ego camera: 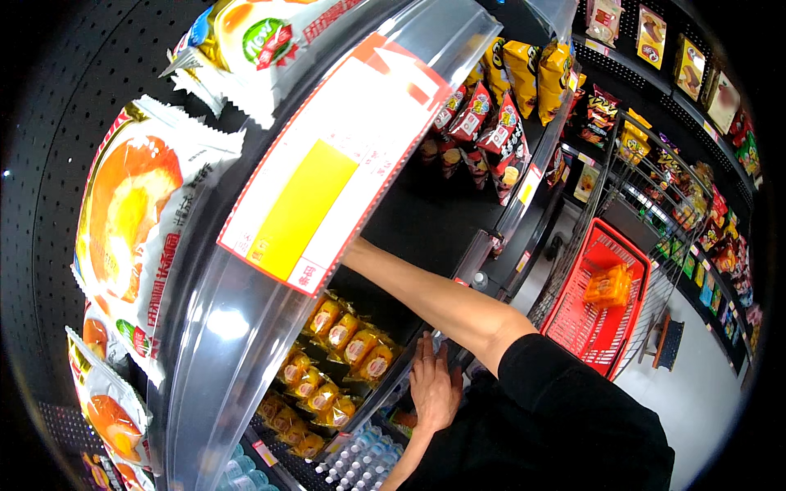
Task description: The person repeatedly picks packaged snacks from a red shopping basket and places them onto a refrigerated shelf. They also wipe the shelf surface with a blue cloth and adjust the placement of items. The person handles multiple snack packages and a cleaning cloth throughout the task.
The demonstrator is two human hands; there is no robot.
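My left hand (436, 383) lies palm down on the front edge of a shelf, its fingers extended over the clear price strip. No item shows in it. Beside it, on that shelf, are rows of small yellow cakes in clear wrappers (345, 334). My right forearm (430, 294) reaches into the dark shelf space, passing behind a large red-bordered price sign (334, 162). The right hand itself is hidden there. White-wrapped packaged breads (132, 215) fill the shelf above, on the left.
A red shopping basket (556, 331) holding an orange package (608, 286) sits in a wire shopping cart (663, 138). Red snack bags (500, 132) and yellow snack bags (522, 77) stand farther along. Bottled drinks (362, 457) occupy a lower level. A stocked shelf (706, 129) lines the far side.
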